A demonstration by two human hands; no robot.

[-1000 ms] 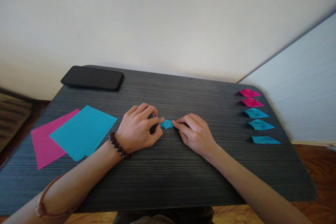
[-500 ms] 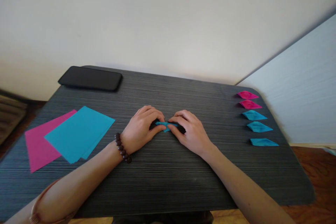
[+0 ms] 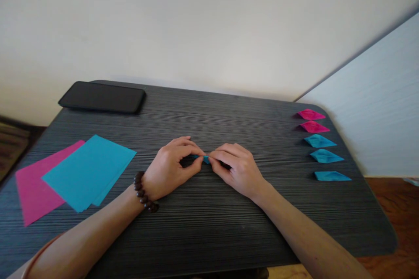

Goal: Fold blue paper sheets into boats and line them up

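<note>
A small folded piece of blue paper is pinched between my two hands over the middle of the table. My left hand, with a dark bead bracelet at the wrist, grips its left end between thumb and fingertips. On the other end, my right hand holds it in the same kind of pinch. The fingers cover most of the paper, so its full shape is hidden.
Blue sheets overlap a pink sheet at the left. Along the right edge of the dark table lie pink folded papers and blue folded papers in a column. A black phone-like slab rests at the back left.
Both hands have closed tighter around the blue paper, and less of it shows between the fingers. The whole view has shifted slightly; the other papers keep their places on the table.
</note>
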